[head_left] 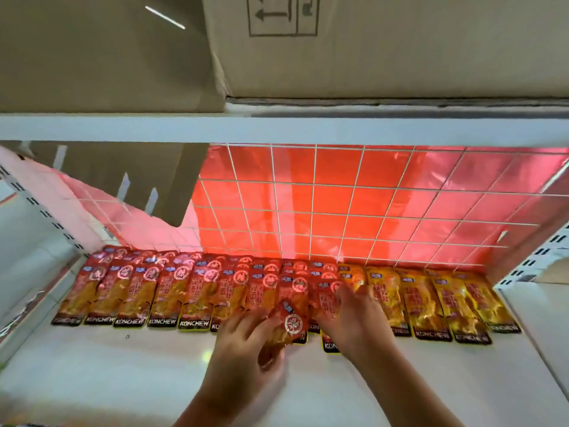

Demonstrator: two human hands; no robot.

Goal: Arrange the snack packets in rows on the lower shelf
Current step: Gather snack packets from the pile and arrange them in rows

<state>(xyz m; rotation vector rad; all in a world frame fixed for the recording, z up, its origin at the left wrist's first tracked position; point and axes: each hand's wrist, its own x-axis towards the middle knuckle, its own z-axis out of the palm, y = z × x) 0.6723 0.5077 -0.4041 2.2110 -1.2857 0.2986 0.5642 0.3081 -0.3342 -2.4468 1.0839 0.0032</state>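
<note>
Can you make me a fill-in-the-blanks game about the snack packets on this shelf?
1. The left hand holds a ____ packet.
2. The right hand lies flat on the ____ of packets.
3. The packets at the right end look more ____ than red.
4. On the shelf above sits a cardboard ____.

Missing words: red; row; yellow; box

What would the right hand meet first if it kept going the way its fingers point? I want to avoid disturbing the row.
Likely nothing new: the right hand already lies on the red packets, fingertips near the first yellow packet; the mesh back panel stands beyond.
</note>
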